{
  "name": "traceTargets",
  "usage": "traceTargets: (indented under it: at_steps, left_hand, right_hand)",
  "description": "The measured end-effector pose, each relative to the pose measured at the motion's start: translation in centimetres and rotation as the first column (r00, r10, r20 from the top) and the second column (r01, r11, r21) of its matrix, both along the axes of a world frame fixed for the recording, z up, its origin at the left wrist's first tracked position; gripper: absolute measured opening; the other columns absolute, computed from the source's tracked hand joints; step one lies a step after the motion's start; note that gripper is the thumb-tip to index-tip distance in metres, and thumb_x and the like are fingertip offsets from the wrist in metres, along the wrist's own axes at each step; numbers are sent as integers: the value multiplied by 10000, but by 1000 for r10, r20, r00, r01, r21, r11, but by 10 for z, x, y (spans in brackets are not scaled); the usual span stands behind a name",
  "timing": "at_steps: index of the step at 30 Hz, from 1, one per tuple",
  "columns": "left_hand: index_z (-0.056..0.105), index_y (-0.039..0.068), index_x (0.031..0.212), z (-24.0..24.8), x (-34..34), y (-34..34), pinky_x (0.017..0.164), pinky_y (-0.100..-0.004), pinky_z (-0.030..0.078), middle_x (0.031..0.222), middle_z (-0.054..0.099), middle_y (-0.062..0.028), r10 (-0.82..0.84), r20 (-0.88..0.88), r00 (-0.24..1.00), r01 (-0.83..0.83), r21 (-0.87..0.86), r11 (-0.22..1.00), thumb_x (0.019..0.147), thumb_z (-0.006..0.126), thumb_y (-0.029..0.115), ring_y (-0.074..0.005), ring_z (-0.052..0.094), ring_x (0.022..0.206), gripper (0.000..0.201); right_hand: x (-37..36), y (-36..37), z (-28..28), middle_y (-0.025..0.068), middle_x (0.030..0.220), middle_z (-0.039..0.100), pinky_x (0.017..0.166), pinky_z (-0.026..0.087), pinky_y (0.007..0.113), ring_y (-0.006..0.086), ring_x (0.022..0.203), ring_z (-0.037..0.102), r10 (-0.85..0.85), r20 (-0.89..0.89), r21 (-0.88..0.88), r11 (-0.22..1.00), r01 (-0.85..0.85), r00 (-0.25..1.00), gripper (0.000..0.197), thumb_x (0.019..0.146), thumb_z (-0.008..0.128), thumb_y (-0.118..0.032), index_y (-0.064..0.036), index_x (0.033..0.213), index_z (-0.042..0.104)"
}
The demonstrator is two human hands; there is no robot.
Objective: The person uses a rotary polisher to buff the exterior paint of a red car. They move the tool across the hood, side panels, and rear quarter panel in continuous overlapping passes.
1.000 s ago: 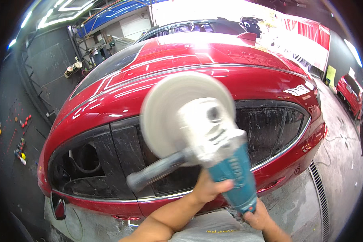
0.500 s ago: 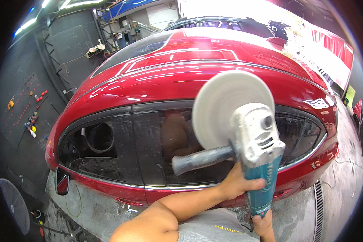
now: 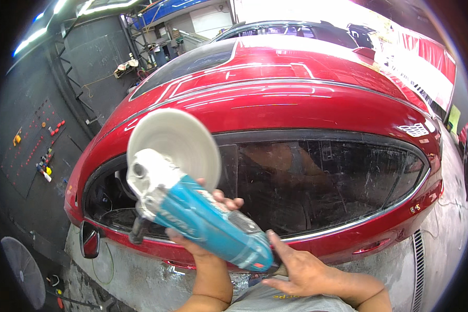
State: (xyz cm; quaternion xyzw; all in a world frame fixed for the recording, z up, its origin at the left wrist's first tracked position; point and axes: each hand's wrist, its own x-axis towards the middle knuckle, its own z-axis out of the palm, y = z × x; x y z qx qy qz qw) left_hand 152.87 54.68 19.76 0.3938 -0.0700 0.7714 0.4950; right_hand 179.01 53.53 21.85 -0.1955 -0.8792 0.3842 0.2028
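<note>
A teal and white electric polisher (image 3: 208,223) is tilted across the lower middle, in front of a red car (image 3: 275,106). Its round whitish pad (image 3: 187,138) sits at the upper left and is blurred; whether it touches the car I cannot tell. My left hand (image 3: 200,244) wraps the body from below, with fingertips showing over the far side. Round the tail end at the lower right closes my right hand (image 3: 304,268), some of its fingers hidden. The dark side handle (image 3: 138,230) points down, with no hand on it.
The car's dark side windows (image 3: 317,182) and wing mirror (image 3: 90,239) face me. A round fan (image 3: 23,270) stands at the lower left, near a grey wall with tools (image 3: 46,169). A floor drain grate (image 3: 418,270) runs along the right. Behind stands a dark vehicle (image 3: 327,35).
The polisher has swung from the right to the left and tipped over, its pad now at the left and its tail at the right. Both hands have moved with it.
</note>
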Motion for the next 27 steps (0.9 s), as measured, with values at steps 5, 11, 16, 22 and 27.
traceTargets:
  at_steps: [5,11,16,22,27]
  left_hand:
    - [222,22,1659,15,3,-8,1197,-732,372,1396,535,-269,23,35,999,-23,-5,1000,915,718,727,-452,635,1239,1138]
    - [283,44,1643,-6,76,15,1095,-677,517,1324,591,-259,-73,-165,984,47,-151,987,841,797,705,-460,677,1175,1159]
    - [313,44,1643,-1,173,33,1044,-604,575,1344,596,-240,-319,-305,897,211,-339,917,796,845,593,-442,675,1211,1141]
    - [471,-33,1505,1,290,74,962,-490,637,1350,636,-233,-516,-449,730,332,-426,841,895,831,436,-362,702,1196,849]
    - [619,17,1285,12,407,106,878,-362,594,1123,693,-74,-633,-494,596,345,-554,758,940,812,281,-174,696,982,476]
  right_hand:
    - [5,-3,1,362,1248,630,822,631,502,445,982,738,42,-55,133,991,-34,998,1025,1032,688,-458,28,1700,81]
    - [60,-21,-18,435,1424,555,978,576,566,532,1166,689,-241,137,-98,962,255,961,1074,1026,658,-553,36,1694,58]
    - [134,-50,-65,339,1385,647,1102,515,546,536,1252,647,-558,36,-275,792,545,829,1103,968,726,-577,-88,1723,88]
    - [208,-58,-100,301,1370,677,1110,505,469,446,1304,664,-789,-214,-395,609,688,576,1043,980,698,-602,-63,1710,183]
    - [273,-51,-133,158,1056,737,864,578,383,253,905,741,-916,-260,-541,401,739,307,1006,967,645,-725,-16,1623,363]
